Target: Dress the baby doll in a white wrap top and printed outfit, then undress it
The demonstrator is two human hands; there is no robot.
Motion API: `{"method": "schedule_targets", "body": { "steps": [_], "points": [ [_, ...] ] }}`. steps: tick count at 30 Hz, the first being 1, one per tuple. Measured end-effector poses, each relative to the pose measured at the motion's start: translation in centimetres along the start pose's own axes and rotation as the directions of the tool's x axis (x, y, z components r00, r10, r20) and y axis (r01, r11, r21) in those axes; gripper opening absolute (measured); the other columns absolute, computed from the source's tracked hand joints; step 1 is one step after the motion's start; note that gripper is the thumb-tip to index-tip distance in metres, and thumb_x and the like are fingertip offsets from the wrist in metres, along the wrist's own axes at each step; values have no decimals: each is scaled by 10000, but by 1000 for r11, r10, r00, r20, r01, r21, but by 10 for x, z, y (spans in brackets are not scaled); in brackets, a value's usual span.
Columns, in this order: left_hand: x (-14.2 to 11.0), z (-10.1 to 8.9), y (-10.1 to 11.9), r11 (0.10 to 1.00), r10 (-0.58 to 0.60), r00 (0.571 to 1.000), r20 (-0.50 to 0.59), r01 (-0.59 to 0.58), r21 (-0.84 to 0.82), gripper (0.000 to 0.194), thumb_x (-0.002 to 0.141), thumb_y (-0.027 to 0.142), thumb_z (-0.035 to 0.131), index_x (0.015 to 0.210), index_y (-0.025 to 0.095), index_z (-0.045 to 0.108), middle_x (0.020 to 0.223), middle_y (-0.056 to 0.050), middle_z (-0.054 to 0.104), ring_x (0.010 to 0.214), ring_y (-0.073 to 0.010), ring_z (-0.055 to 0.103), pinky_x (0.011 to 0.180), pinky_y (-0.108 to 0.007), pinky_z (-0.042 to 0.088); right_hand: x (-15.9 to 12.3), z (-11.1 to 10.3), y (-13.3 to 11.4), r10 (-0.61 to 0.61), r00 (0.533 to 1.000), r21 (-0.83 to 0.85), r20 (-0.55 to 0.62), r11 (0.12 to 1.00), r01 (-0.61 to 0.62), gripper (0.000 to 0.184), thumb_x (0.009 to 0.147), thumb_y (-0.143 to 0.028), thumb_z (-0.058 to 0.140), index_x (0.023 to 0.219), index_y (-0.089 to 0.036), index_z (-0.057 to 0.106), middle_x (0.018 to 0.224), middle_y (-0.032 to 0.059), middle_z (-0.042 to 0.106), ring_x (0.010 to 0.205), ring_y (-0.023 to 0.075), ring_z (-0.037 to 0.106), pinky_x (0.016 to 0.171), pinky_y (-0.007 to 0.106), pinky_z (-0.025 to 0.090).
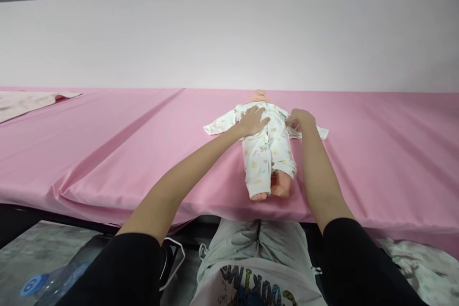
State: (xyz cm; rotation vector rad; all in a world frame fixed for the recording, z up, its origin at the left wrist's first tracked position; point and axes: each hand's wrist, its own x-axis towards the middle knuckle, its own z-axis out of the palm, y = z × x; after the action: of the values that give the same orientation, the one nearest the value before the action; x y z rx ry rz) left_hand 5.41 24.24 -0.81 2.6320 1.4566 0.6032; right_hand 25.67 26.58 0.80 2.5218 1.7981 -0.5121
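A baby doll lies on its back on the pink-covered table, its feet towards me. It wears a white patterned baby romper with long sleeves; one bare foot shows fully below a trouser leg, and toes show at the other. My left hand rests flat on the doll's chest, fingers spread. At the sleeve on the right, my right hand has its fingers closed together on the romper's cloth. That sleeve's cuff sticks out beyond my wrist. The doll's arms are hidden.
Pink cloth covers the table, with a fold on the left. A pale cloth lies at the far left. Behind rises a white wall. Below are a plastic bottle and a crumpled white patterned cloth.
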Motion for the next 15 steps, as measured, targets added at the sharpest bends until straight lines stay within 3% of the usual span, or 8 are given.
{"method": "schedule_targets", "body": {
  "steps": [4,9,12,15],
  "points": [
    [1,5,11,998,34,999,-39,-35,-46,444,895,400,378,1263,171,472,1365,-120,462,1276,-263,394,1043,-464,305,7,8,-4,-1,998,-73,-56,997,-3,66,654,-191,650,714,-163,652,608,56,619,730,237,647,687,348,505],
    [5,10,26,999,21,1000,-19,-20,50,560,886,474,374,1294,97,443,1404,-187,413,1330,-338,310,1067,-623,162,20,16,-14,-17,1000,-208,-6,978,16,47,693,-164,634,681,-169,680,638,82,640,795,266,649,764,424,496],
    [1,22,32,987,40,997,-69,-29,157,617,888,452,374,1363,58,360,1457,-200,334,1372,-331,236,1098,-613,80,22,20,-17,-6,999,-197,-37,980,-1,78,723,-149,618,680,-152,684,712,120,659,844,308,646,754,490,494],
    [-5,34,33,982,45,987,-156,-15,186,633,898,442,344,1417,85,283,1468,-180,323,1373,-313,242,1109,-583,108,20,25,-14,-11,992,-97,-127,995,-1,51,673,-130,686,631,-133,659,740,141,649,888,357,631,750,533,484]
  ]
}}
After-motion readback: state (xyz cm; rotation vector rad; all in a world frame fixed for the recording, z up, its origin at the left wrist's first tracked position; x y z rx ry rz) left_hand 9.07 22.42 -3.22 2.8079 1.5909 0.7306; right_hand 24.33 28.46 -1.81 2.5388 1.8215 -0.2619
